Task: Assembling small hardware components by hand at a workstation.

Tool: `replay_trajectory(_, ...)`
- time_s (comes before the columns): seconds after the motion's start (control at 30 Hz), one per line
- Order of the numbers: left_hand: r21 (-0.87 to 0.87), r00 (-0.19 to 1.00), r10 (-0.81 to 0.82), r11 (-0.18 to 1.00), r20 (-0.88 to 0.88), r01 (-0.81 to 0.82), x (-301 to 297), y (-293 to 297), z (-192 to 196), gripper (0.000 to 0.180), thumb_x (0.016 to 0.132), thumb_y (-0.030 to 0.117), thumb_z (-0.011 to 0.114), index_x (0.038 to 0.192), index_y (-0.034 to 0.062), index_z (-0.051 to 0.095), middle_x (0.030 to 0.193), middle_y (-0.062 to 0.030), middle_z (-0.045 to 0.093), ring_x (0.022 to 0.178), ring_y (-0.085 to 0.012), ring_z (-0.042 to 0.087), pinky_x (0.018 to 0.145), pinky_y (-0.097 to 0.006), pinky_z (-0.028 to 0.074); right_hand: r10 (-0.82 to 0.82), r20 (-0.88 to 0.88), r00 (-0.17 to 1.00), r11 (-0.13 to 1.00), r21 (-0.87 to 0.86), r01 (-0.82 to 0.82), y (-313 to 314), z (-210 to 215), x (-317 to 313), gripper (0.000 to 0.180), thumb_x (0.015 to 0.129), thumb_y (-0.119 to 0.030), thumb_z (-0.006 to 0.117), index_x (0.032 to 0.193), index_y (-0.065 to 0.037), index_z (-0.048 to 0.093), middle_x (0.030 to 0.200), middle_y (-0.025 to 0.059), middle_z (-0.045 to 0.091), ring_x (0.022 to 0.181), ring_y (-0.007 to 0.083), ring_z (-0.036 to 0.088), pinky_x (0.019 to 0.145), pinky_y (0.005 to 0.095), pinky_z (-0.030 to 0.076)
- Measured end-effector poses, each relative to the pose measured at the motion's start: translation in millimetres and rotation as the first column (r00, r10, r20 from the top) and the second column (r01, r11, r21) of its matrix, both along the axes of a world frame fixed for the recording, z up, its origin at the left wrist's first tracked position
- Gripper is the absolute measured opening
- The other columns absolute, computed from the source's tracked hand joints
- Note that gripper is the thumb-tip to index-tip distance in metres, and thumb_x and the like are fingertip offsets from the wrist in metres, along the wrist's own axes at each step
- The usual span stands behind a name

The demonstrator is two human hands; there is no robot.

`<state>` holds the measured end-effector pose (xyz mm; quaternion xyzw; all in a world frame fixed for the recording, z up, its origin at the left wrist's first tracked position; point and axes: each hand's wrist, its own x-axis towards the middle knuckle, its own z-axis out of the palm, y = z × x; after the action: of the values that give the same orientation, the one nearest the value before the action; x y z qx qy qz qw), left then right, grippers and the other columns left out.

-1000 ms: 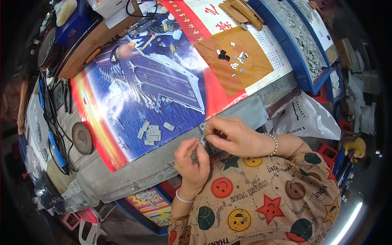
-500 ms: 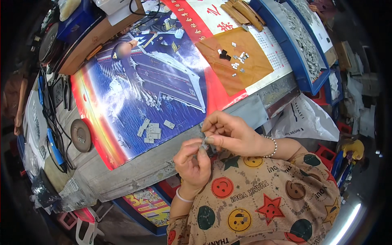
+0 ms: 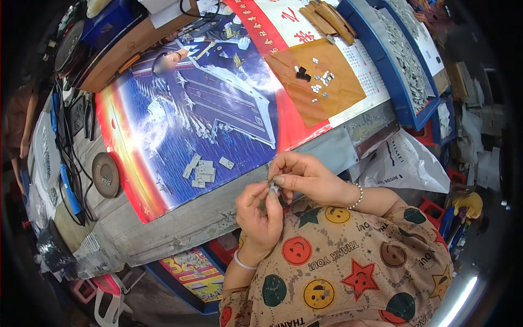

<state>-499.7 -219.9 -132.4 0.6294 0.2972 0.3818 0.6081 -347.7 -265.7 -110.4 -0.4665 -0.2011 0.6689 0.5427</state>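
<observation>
Just beyond the table's near edge, my left hand and my right hand meet fingertip to fingertip. Both pinch a small whitish-grey piece, mostly covered by thumbs and fingers, so its exact kind is hidden. On the blue poster covering the table, several small flat grey-white rectangular pieces lie in a loose cluster left of my hands. Farther off, an amber sheet carries small white pieces and a black piece.
Blue trays heaped with small grey parts stand at the right. A round brown dish and a blue-handled corded tool lie left. Wooden strips rest at the back; a white plastic bag hangs beside the table.
The view has shifted slightly. My fingertips have changed their hold a little, and more of the small piece shows between them. The pieces on the table lie as before.
</observation>
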Motion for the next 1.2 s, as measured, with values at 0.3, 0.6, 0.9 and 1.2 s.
replay_trajectory(0.3,-0.435,0.998,-0.023,0.899,0.053,0.044,2.4,10.8,12.1,0.029,0.092,-0.001,0.049,0.120,0.0000,0.040,0.083,-0.0058,0.060,0.076,-0.0084,0.057,0.071,-0.020,0.045,0.016,-0.076,0.997,0.999,-0.026,-0.018,-0.8,0.2,8.0,0.019,0.099,-0.018,0.048,0.104,-0.001,0.054,0.087,0.0029,0.056,0.069,0.0072,0.054,0.063,0.0201,0.045)
replay_trajectory(0.6,-0.462,0.996,-0.091,0.882,0.027,0.093,1.4,14.0,15.5,0.031,0.091,-0.003,0.049,0.121,0.0005,0.040,0.079,-0.0041,0.059,0.072,-0.0081,0.057,0.069,-0.020,0.046,0.038,0.160,0.986,0.999,-0.020,-0.035,-6.1,7.9,16.1,0.016,0.095,-0.010,0.055,0.106,0.001,0.058,0.090,0.0021,0.058,0.072,0.0051,0.055,0.064,0.0193,0.046)
replay_trajectory(0.9,-0.396,0.986,-0.158,0.910,-0.048,0.126,3.0,13.7,14.2,0.033,0.091,-0.002,0.051,0.122,0.0003,0.039,0.077,-0.0029,0.057,0.070,-0.0074,0.056,0.067,-0.019,0.045,0.047,0.116,0.992,0.999,-0.011,-0.046,-11.4,0.4,17.7,0.016,0.088,0.002,0.058,0.104,0.002,0.060,0.090,-0.0004,0.059,0.077,0.0020,0.054,0.067,0.0185,0.046)
replay_trajectory(1.2,-0.479,0.979,-0.203,0.860,-0.003,0.177,6.1,17.1,11.6,0.032,0.092,-0.002,0.050,0.122,0.0000,0.039,0.076,-0.0028,0.056,0.070,-0.0068,0.054,0.067,-0.019,0.043,0.013,0.715,0.699,0.931,0.246,-0.270,-16.7,2.2,29.2,0.023,0.082,-0.005,0.067,0.103,0.000,0.060,0.088,0.0081,0.058,0.070,0.0149,0.061,0.063,0.0271,0.050)
